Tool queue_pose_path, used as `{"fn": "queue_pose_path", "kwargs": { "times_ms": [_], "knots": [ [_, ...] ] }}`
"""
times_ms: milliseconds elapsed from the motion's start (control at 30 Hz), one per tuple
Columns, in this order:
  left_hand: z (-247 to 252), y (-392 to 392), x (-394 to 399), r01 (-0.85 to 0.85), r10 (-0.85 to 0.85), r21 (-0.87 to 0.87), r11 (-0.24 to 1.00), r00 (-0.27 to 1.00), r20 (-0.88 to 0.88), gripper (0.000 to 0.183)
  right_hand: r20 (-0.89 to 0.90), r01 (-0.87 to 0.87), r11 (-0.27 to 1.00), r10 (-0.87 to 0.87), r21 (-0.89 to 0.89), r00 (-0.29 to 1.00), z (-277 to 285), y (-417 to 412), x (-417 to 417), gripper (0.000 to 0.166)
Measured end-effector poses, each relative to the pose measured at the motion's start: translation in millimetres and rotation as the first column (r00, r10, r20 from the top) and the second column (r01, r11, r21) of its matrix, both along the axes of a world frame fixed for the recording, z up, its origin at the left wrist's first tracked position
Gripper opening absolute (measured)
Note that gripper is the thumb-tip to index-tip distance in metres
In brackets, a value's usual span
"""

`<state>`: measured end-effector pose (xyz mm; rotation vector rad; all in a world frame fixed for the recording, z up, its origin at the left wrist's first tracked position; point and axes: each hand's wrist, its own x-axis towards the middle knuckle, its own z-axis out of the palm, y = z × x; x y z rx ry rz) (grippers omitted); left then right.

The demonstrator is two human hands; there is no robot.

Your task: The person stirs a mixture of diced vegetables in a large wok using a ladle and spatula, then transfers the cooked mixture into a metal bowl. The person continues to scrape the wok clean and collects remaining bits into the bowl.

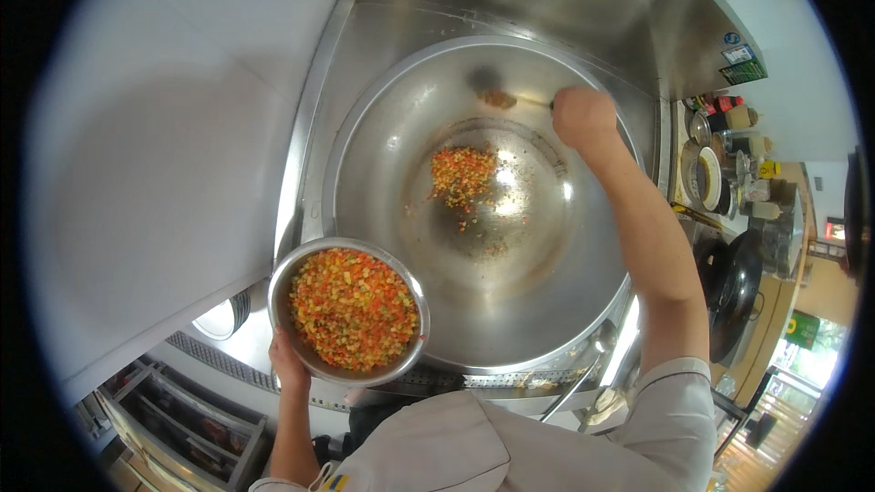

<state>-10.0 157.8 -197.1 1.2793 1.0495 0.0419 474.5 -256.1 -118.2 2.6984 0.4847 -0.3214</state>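
My left hand grips the rim of a steel bowl at the lower left, filled with diced mixed vegetables in orange, yellow and green. The bowl overlaps the near left edge of a very large steel wok. A small heap of the same diced pieces lies in the wok near its middle, with loose bits scattered around. My right hand is closed around a thin handle over the wok's far right part. At the handle's other end is a blurred utensil head with brownish bits, whose exact kind I cannot tell.
A steel ladle rests at the wok's near right edge beside a crumpled cloth. Bottles and seasoning bowls stand on the right, with black woks nearer. Stacked plates and a divided metal rack are at left.
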Motion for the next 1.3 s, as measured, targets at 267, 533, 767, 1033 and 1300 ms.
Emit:
{"fn": "queue_pose_path", "kwargs": {
  "times_ms": [267, 533, 767, 1033, 1300],
  "knots": [
    [-1, 3, 3, 0.005, -0.006, -0.008, 1.0, 0.999, -0.042, 0.06, -0.181, -0.116, 0.991, 0.103, -0.066, 0.978, -69, 27, -20, 0.016],
    [3, 1, 4, 0.042, -0.04, 0.025, 0.999, 0.998, -0.055, 0.062, -0.16, 0.249, 0.956, -0.225, 0.155, 0.961, -64, -110, -91, 0.028],
    [3, -3, 4, -0.016, 0.016, 0.02, 1.0, 0.999, -0.034, 0.061, -0.415, 0.693, 0.718, -0.612, 0.064, 0.673, -91, -260, -153, 0.04],
    [-2, 0, 6, -0.023, 0.023, 0.012, 1.0, 0.999, -0.028, 0.058, -0.611, 0.713, 0.585, -0.416, 0.388, 0.674, -236, -202, -178, 0.042],
    [-2, -4, -2, -0.091, 0.092, -0.062, 0.994, 0.995, 0.023, 0.06, -0.966, 0.966, -0.094, -0.125, 0.24, 0.228, -266, -25, -182, 0.032]
  ]
}}
